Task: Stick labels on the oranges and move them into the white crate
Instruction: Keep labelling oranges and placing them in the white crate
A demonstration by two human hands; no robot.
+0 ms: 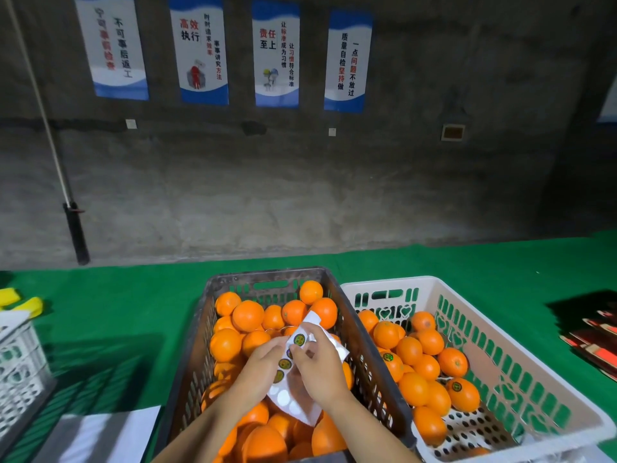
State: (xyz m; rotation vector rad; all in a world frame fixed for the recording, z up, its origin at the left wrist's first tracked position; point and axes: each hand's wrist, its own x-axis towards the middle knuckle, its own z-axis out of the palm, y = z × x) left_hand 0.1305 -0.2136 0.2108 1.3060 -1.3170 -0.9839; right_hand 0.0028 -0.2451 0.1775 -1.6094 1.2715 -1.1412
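Note:
A dark crate [367,349] in the middle holds many unlabelled oranges [247,315]. To its right the white crate [521,369] holds several oranges, some with round dark labels [456,386]. Above the dark crate my left hand [258,365] holds a white sheet of labels [293,396] with round stickers on it. My right hand [320,365] grips the same sheet, its fingers pinching near the top sticker [299,339].
A green cloth [133,312] covers the table. A white crate [16,362] stands at the left edge with yellow objects [30,307] behind it. White paper [110,436] lies near left. Dark and red flat items [594,342] lie at the right. A grey wall with posters is behind.

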